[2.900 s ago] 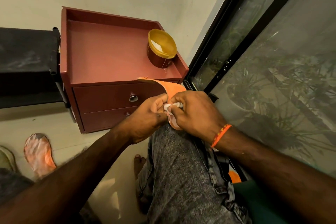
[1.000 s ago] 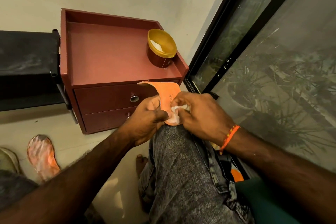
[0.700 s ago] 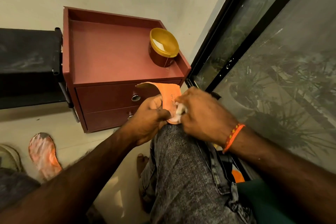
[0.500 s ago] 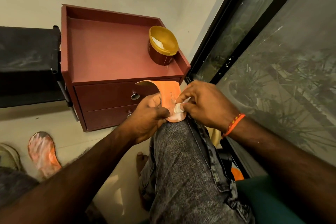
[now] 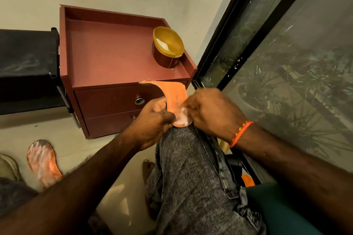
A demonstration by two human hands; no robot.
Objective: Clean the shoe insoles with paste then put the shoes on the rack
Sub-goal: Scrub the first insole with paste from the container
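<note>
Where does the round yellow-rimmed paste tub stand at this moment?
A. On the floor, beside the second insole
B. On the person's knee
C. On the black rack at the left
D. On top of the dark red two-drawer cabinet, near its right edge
D: the round yellow-rimmed paste tub stands open on the top of the dark red two-drawer cabinet, close to its right rim, apart from both hands.

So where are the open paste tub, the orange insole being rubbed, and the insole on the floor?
Yellow-rimmed paste tub (image 5: 165, 58), head view, side wall.
Orange insole (image 5: 174, 94), head view, bare middle.
Paste-smeared floor insole (image 5: 43, 162), head view, centre.
</note>
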